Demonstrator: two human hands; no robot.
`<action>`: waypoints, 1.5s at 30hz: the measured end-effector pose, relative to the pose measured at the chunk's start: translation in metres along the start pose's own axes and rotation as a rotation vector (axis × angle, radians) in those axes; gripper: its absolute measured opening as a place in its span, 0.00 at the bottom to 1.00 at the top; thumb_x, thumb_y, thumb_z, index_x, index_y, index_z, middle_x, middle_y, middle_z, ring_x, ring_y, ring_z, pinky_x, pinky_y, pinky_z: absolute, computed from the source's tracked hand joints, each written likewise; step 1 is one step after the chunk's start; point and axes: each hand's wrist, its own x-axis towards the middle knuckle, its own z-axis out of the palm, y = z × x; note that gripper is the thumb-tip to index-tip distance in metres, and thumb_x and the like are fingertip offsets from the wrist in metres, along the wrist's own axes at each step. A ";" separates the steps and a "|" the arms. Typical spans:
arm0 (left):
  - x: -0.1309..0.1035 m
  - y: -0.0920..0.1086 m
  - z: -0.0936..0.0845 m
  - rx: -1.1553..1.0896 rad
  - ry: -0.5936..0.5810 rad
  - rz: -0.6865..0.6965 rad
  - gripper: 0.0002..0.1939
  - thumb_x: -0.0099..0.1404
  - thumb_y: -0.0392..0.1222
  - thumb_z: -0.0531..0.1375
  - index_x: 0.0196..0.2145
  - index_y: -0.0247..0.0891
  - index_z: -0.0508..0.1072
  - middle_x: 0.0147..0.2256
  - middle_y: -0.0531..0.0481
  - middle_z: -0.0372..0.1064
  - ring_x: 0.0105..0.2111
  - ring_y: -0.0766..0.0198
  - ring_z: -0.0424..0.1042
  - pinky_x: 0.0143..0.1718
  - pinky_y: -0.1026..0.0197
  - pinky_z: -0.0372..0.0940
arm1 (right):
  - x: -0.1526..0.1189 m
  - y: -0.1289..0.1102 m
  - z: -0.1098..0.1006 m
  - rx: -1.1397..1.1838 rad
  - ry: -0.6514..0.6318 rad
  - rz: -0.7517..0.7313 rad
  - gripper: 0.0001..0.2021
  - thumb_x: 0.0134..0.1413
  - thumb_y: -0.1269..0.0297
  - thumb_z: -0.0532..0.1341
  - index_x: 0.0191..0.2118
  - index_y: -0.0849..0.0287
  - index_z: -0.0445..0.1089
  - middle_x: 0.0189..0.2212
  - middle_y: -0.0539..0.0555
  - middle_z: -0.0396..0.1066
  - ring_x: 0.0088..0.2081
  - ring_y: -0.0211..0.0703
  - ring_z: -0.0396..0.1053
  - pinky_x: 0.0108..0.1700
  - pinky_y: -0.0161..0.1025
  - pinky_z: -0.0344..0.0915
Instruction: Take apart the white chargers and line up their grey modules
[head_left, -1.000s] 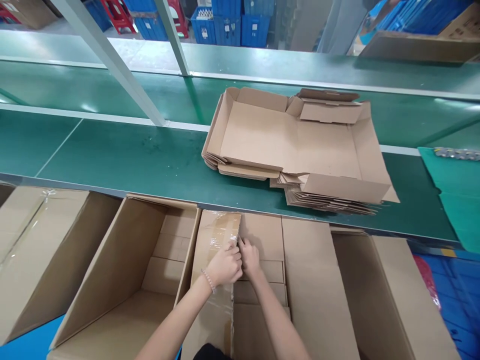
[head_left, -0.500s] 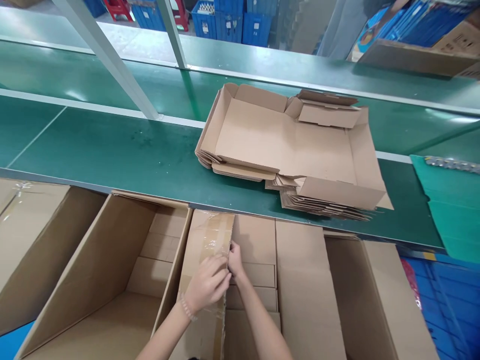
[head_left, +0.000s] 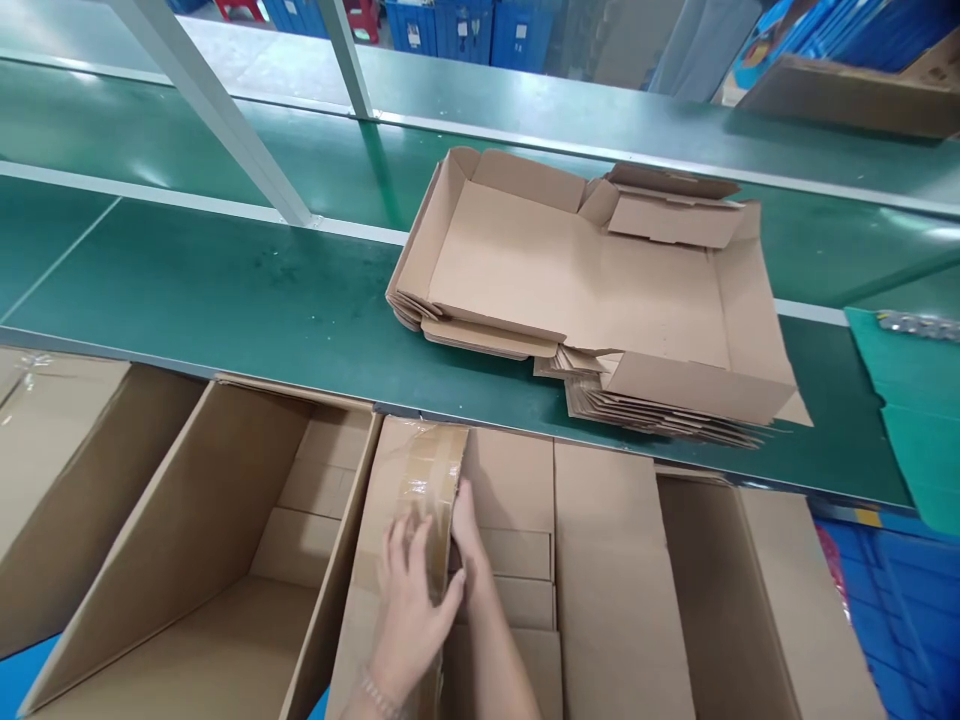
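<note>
Below the bench stands a cardboard carton whose flap (head_left: 435, 478), striped with shiny brown tape, is raised on its right edge. My left hand (head_left: 405, 595) lies on this flap, slightly blurred, with fingers spread and the thumb reaching to the flap's edge. A beaded bracelet circles the wrist. Against the flap's other side is my right hand (head_left: 466, 535), its fingers stretched upward and partly hidden by the edge. Beneath and to the right, folded brown cardboard pieces (head_left: 517, 553) show inside the carton.
An open carton (head_left: 187, 660) stands at left, another open carton (head_left: 720, 590) at right. On the green bench (head_left: 225, 290) lies a stack of unfolded cardboard boxes (head_left: 517, 250). A metal post (head_left: 217, 110) rises from the bench. Blue crates (head_left: 465, 35) stand behind.
My left hand has gone from bunched fingers at the flap's edge to spread fingers on the flap, lower down. My right hand's fingers have straightened along the flap. The view has shifted slightly.
</note>
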 end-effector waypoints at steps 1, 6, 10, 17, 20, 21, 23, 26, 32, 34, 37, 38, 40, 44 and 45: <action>-0.003 0.006 0.007 0.034 -0.024 0.021 0.32 0.63 0.42 0.54 0.62 0.42 0.48 0.65 0.39 0.36 0.65 0.45 0.35 0.61 0.35 0.48 | 0.002 0.000 -0.007 -0.088 0.020 0.001 0.14 0.62 0.58 0.58 0.47 0.62 0.67 0.45 0.56 0.68 0.42 0.44 0.68 0.44 0.45 0.68; -0.009 0.011 0.041 0.211 -0.048 -0.010 0.48 0.51 0.19 0.47 0.66 0.44 0.35 0.67 0.38 0.31 0.66 0.43 0.28 0.60 0.30 0.40 | 0.014 -0.004 -0.025 -0.530 0.103 -0.013 0.08 0.61 0.68 0.54 0.43 0.60 0.69 0.43 0.60 0.70 0.46 0.47 0.68 0.45 0.40 0.62; -0.012 0.006 0.031 0.133 -0.128 -0.015 0.53 0.47 0.16 0.42 0.65 0.49 0.29 0.68 0.42 0.29 0.66 0.46 0.27 0.59 0.30 0.45 | 0.020 -0.006 -0.017 -0.747 0.141 0.003 0.12 0.63 0.71 0.49 0.45 0.58 0.68 0.44 0.60 0.71 0.44 0.46 0.70 0.43 0.38 0.61; -0.011 -0.010 0.002 0.001 -0.220 0.087 0.49 0.51 0.18 0.42 0.66 0.50 0.32 0.68 0.46 0.29 0.66 0.50 0.28 0.60 0.33 0.46 | 0.019 -0.006 -0.005 -0.806 0.209 0.035 0.13 0.64 0.69 0.49 0.47 0.58 0.68 0.44 0.60 0.72 0.41 0.45 0.72 0.41 0.37 0.63; -0.012 -0.014 -0.002 -0.002 -0.239 0.107 0.48 0.51 0.19 0.42 0.66 0.48 0.34 0.68 0.47 0.30 0.66 0.51 0.29 0.61 0.34 0.46 | 0.011 -0.005 0.000 -0.769 0.208 0.005 0.12 0.64 0.66 0.50 0.44 0.57 0.69 0.38 0.57 0.74 0.38 0.44 0.72 0.38 0.35 0.63; -0.012 -0.014 -0.004 -0.002 -0.241 0.119 0.48 0.51 0.19 0.42 0.66 0.47 0.35 0.67 0.47 0.31 0.66 0.52 0.30 0.62 0.36 0.47 | 0.007 -0.004 0.001 -0.756 0.205 -0.005 0.12 0.64 0.66 0.50 0.43 0.57 0.70 0.36 0.57 0.74 0.37 0.44 0.73 0.36 0.34 0.62; -0.013 -0.015 -0.006 0.000 -0.229 0.132 0.49 0.49 0.19 0.44 0.66 0.47 0.37 0.67 0.48 0.33 0.66 0.52 0.32 0.63 0.40 0.48 | 0.001 -0.002 0.003 -0.737 0.201 -0.030 0.12 0.63 0.67 0.50 0.40 0.58 0.71 0.34 0.57 0.75 0.36 0.44 0.73 0.35 0.33 0.62; -0.014 -0.015 -0.007 0.030 -0.214 0.113 0.51 0.46 0.19 0.45 0.66 0.48 0.38 0.67 0.48 0.34 0.66 0.50 0.35 0.62 0.40 0.51 | -0.005 0.003 0.001 -0.714 0.202 -0.082 0.12 0.60 0.69 0.51 0.36 0.59 0.72 0.35 0.58 0.75 0.35 0.44 0.73 0.34 0.33 0.61; -0.016 -0.015 -0.004 0.129 -0.247 0.118 0.55 0.43 0.18 0.44 0.66 0.48 0.32 0.67 0.45 0.31 0.65 0.46 0.36 0.59 0.37 0.53 | -0.011 0.016 -0.003 -0.629 0.214 -0.172 0.09 0.57 0.69 0.53 0.35 0.59 0.71 0.33 0.58 0.74 0.34 0.45 0.72 0.34 0.33 0.60; -0.016 -0.017 -0.004 0.147 -0.270 0.118 0.56 0.42 0.18 0.44 0.66 0.48 0.31 0.67 0.45 0.30 0.65 0.47 0.34 0.60 0.36 0.52 | -0.014 0.021 -0.001 -0.576 0.219 -0.187 0.09 0.56 0.68 0.53 0.34 0.58 0.71 0.33 0.58 0.74 0.34 0.46 0.72 0.34 0.34 0.61; -0.016 -0.020 -0.005 0.156 -0.321 0.120 0.56 0.42 0.18 0.44 0.66 0.47 0.30 0.67 0.46 0.28 0.65 0.47 0.33 0.60 0.37 0.52 | -0.025 0.031 0.003 -0.477 0.227 -0.208 0.12 0.58 0.64 0.51 0.36 0.57 0.71 0.34 0.58 0.75 0.35 0.47 0.72 0.35 0.35 0.63; -0.016 -0.021 -0.005 0.157 -0.323 0.119 0.56 0.42 0.17 0.44 0.66 0.47 0.30 0.67 0.46 0.28 0.65 0.48 0.33 0.60 0.38 0.52 | -0.030 0.035 0.003 -0.452 0.231 -0.209 0.13 0.59 0.62 0.49 0.37 0.56 0.71 0.35 0.59 0.75 0.36 0.48 0.72 0.36 0.36 0.63; -0.016 -0.022 -0.004 0.162 -0.300 0.119 0.56 0.42 0.17 0.44 0.66 0.47 0.30 0.67 0.47 0.28 0.66 0.48 0.33 0.60 0.39 0.53 | -0.040 0.043 0.004 -0.384 0.266 -0.197 0.17 0.62 0.57 0.46 0.39 0.56 0.71 0.36 0.60 0.75 0.37 0.50 0.72 0.37 0.37 0.64; -0.016 -0.024 -0.001 0.152 -0.308 0.129 0.55 0.43 0.17 0.44 0.65 0.47 0.29 0.67 0.46 0.29 0.66 0.47 0.33 0.60 0.37 0.52 | -0.047 0.051 0.008 -0.067 0.292 -0.162 0.19 0.60 0.52 0.49 0.39 0.57 0.72 0.36 0.61 0.74 0.37 0.52 0.72 0.38 0.39 0.64; -0.016 -0.023 -0.001 0.141 -0.322 0.126 0.55 0.43 0.17 0.44 0.65 0.48 0.29 0.67 0.46 0.28 0.66 0.47 0.32 0.60 0.36 0.51 | -0.045 0.052 0.010 -0.002 0.281 -0.159 0.18 0.59 0.51 0.51 0.39 0.58 0.72 0.36 0.60 0.75 0.36 0.51 0.71 0.38 0.39 0.64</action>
